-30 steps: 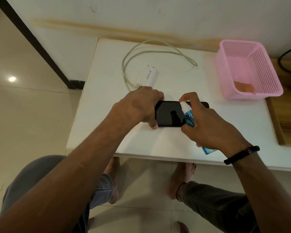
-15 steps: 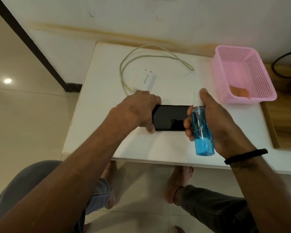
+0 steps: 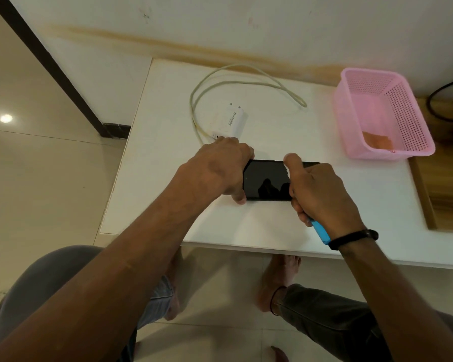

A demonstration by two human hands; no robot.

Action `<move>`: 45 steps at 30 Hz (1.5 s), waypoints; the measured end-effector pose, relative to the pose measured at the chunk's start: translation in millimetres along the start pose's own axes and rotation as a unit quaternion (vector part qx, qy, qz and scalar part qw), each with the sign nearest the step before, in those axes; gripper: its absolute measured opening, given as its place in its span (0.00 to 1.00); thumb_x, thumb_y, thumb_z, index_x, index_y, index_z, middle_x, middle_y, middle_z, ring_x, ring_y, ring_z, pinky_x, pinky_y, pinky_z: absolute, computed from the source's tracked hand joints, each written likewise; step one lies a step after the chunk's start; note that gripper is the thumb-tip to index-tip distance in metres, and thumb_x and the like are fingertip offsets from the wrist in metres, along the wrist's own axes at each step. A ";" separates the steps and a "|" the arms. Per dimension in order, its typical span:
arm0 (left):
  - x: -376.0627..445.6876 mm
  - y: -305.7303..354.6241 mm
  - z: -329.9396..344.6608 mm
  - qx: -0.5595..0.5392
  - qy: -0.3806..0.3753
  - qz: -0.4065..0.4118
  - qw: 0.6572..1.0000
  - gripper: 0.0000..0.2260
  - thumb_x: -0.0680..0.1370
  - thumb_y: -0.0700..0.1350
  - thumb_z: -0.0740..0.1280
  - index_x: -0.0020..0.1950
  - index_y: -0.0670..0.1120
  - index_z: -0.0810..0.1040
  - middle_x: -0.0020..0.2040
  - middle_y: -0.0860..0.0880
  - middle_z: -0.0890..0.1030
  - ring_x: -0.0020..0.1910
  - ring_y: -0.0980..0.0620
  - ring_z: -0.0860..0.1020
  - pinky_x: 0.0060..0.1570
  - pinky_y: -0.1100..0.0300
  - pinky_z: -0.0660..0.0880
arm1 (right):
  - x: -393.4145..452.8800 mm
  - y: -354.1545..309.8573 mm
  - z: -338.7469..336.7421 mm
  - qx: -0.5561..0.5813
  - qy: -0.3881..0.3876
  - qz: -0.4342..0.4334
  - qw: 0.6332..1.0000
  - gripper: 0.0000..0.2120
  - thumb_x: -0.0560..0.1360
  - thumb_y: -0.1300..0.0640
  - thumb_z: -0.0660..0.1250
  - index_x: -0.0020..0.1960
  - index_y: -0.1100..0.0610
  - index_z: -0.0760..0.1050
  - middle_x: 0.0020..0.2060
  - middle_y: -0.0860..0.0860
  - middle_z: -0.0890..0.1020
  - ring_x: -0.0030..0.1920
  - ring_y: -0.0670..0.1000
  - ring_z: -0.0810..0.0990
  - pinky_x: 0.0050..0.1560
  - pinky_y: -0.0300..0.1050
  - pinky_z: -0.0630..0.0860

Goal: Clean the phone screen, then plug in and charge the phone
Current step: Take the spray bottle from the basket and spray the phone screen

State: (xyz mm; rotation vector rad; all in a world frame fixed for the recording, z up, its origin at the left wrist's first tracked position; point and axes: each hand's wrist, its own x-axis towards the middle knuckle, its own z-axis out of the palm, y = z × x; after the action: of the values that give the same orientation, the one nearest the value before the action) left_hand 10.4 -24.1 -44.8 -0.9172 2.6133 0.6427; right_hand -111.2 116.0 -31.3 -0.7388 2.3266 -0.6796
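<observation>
The phone point(image 3: 268, 180) lay flat, screen up, near the front edge of the white table point(image 3: 168, 178). The left hand point(image 3: 220, 171) gripped its left end, fingers closed over the edges. The right hand point(image 3: 319, 190) was wrapped around a blue spray bottle point(image 3: 321, 232) above the phone's right end. The charger point(image 3: 229, 121) and its looped cable point(image 3: 246, 74) lay farther back; a pink basket point(image 3: 382, 113) stood at far right.
</observation>
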 end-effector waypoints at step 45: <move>-38.2 -1.9 -26.3 -0.003 -0.098 -0.096 0.991 0.27 0.64 0.73 0.73 0.42 0.50 0.73 0.43 0.52 0.78 0.44 0.49 0.78 0.45 0.54 0.74 | 7.3 -6.9 -50.0 0.076 0.013 0.017 0.997 0.28 0.79 0.32 0.55 0.39 0.57 0.71 0.28 0.57 0.77 0.27 0.54 0.75 0.35 0.48 0.77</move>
State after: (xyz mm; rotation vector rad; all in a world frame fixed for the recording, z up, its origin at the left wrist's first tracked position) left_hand 37.0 -19.0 -7.0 -1.0352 2.3192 0.6530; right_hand -147.1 120.5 4.7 -0.6244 2.2755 -0.8444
